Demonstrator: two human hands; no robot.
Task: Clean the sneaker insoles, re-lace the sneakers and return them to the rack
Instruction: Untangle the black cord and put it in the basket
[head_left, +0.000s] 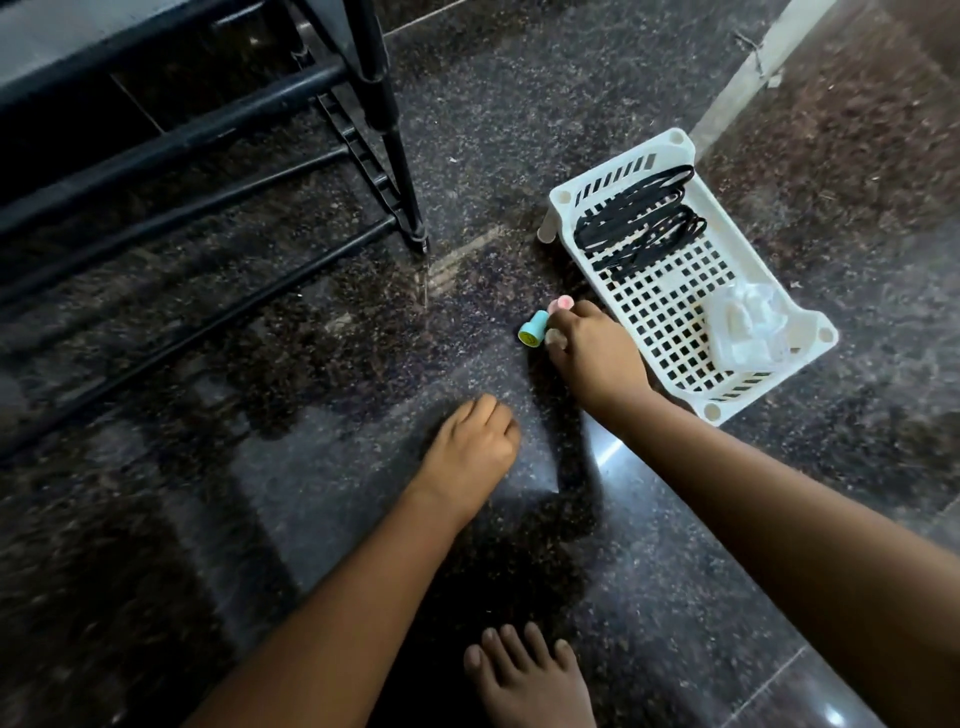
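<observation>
Right hand (597, 358) picking small pieces off the floor (311, 467) beside a white basket (657, 148).
Its fingers pinch a teal cylinder (534, 328) and a pink cylinder (562, 302). The left hand (475, 441) hangs at centre with fingers curled under; I cannot tell whether it holds anything. Black laces (639, 218) lie in the basket at 2 o'clock; the black rack (182, 140) stands at 10 o'clock.

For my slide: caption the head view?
Right hand grips a teal piece and a pink piece beside a white basket of black laces.
</observation>
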